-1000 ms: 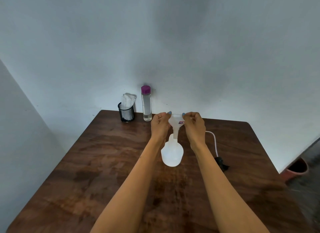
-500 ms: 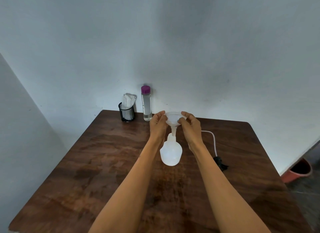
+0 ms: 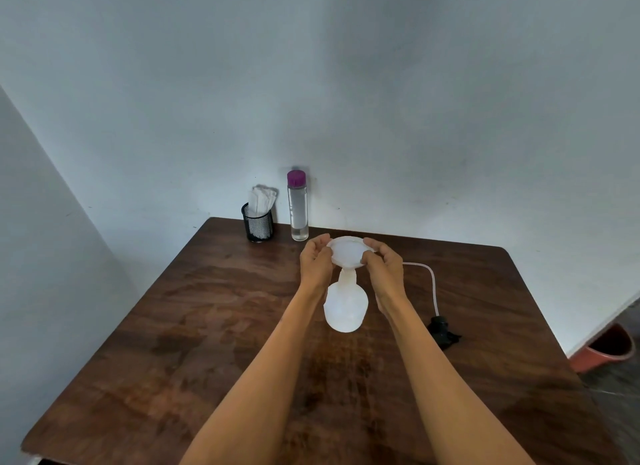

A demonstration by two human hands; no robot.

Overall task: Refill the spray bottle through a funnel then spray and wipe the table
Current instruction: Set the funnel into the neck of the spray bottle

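At frame centre, a left hand (image 3: 317, 265) and right hand (image 3: 382, 269) grasp the rim of a white plastic funnel (image 3: 346, 253) seated in a translucent white spray bottle (image 3: 345, 307) on the dark wooden table (image 3: 207, 326). Pouring from the purple-capped clear bottle (image 3: 298, 206), upper centre, likely follows.

Dark wooden worktop (image 3: 194, 343) is filling the view; a white spray bottle (image 3: 345, 308) is standing near its middle; a black mesh cup (image 3: 257, 224) and a purple-capped clear bottle (image 3: 298, 208) are sitting at the far edge; the black sprayer head (image 3: 441, 332) is lying right, tube (image 3: 431, 284) curling back.
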